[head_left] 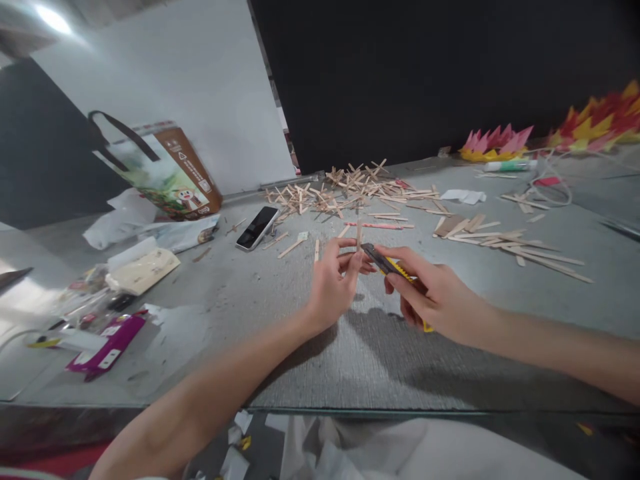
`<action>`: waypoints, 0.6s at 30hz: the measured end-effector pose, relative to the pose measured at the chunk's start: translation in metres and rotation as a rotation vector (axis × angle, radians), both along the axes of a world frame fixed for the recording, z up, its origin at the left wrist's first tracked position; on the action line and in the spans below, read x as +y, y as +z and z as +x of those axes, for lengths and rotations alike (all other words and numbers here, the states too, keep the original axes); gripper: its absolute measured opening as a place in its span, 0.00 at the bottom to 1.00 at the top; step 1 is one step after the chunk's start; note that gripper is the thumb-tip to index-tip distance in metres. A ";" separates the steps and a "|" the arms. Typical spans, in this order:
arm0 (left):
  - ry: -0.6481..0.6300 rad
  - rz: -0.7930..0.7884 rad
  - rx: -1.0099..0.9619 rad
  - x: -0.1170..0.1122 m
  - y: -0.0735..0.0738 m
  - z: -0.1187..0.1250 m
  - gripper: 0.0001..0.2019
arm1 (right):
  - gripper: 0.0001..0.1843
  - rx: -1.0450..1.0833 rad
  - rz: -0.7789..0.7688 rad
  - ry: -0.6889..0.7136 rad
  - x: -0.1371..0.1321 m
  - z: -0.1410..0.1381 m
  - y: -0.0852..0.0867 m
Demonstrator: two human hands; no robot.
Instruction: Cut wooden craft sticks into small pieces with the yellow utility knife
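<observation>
My left hand [336, 277] pinches a thin wooden stick [359, 233], which stands roughly upright between thumb and fingers. In my right hand [430, 290] is a yellow and black utility knife [393, 265], its tip end angled up and left. That end of the knife is at or very close to the stick; I cannot tell whether the blade touches it. Beyond both hands lies a heap of crossed wooden sticks [345, 190]. A reddish stick [373, 225] rests flat just past my fingers.
Left of the heap lies a phone [257, 228], with a printed shopping bag [173, 173] behind it. A purple packet [107, 347] sits near the left edge. Loose flat sticks [520, 247] spread to the right, below a glue tube [510, 166] and pink-yellow paper flowers [497, 143].
</observation>
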State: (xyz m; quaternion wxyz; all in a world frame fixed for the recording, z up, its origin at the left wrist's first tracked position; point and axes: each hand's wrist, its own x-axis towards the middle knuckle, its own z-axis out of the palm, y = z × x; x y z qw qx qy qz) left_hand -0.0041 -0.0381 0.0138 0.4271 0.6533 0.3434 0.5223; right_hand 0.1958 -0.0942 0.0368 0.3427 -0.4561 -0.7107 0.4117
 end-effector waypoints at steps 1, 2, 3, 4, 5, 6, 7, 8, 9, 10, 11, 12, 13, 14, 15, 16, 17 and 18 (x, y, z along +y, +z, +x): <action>-0.005 -0.008 -0.008 0.000 0.000 0.001 0.18 | 0.28 0.034 -0.039 0.003 0.000 -0.001 0.000; -0.010 -0.016 -0.012 0.000 0.000 0.001 0.18 | 0.29 0.065 -0.071 0.007 0.000 -0.001 0.000; -0.013 -0.023 -0.014 0.000 0.001 0.002 0.18 | 0.29 0.094 -0.097 0.012 0.001 -0.002 0.000; -0.013 -0.029 -0.014 0.000 0.000 0.002 0.18 | 0.29 0.121 -0.120 0.016 0.001 -0.002 0.000; -0.013 -0.033 -0.013 0.000 0.000 0.003 0.18 | 0.29 0.146 -0.140 0.022 0.001 -0.003 0.001; -0.011 -0.034 -0.012 0.001 0.000 0.003 0.17 | 0.30 0.167 -0.157 0.028 0.001 -0.003 0.001; -0.009 -0.032 -0.012 0.001 -0.001 0.003 0.17 | 0.30 0.186 -0.172 0.033 0.002 -0.003 0.001; -0.007 -0.030 -0.013 0.001 -0.002 0.003 0.17 | 0.30 0.203 -0.184 0.038 0.002 -0.003 0.002; -0.007 -0.028 -0.014 0.002 -0.002 0.003 0.17 | 0.30 0.218 -0.196 0.042 0.002 -0.003 0.003; -0.008 -0.027 -0.015 0.002 -0.003 0.003 0.17 | 0.30 0.233 -0.210 0.047 0.002 -0.003 0.004; -0.009 -0.026 -0.016 0.002 -0.003 0.003 0.17 | 0.30 0.248 -0.227 0.054 0.003 -0.003 0.005; -0.011 -0.025 -0.017 0.003 -0.003 0.003 0.17 | 0.30 0.264 -0.245 0.062 0.003 -0.002 0.006; -0.014 -0.025 -0.017 0.003 -0.003 0.003 0.18 | 0.30 0.277 -0.258 0.071 0.003 -0.002 0.007; -0.016 -0.024 -0.019 0.003 -0.003 0.002 0.18 | 0.30 0.279 -0.261 0.074 0.004 -0.002 0.008; -0.016 -0.022 -0.020 0.003 -0.003 0.002 0.18 | 0.31 0.263 -0.248 0.068 0.004 -0.001 0.008; -0.016 -0.020 -0.020 0.004 -0.002 0.002 0.18 | 0.30 0.223 -0.216 0.054 0.005 -0.001 0.008; -0.014 -0.017 -0.018 0.004 -0.002 0.002 0.18 | 0.30 0.158 -0.158 0.030 0.005 0.000 0.007; -0.010 -0.013 -0.013 0.004 -0.002 0.002 0.18 | 0.29 0.071 -0.077 0.001 0.005 0.000 0.006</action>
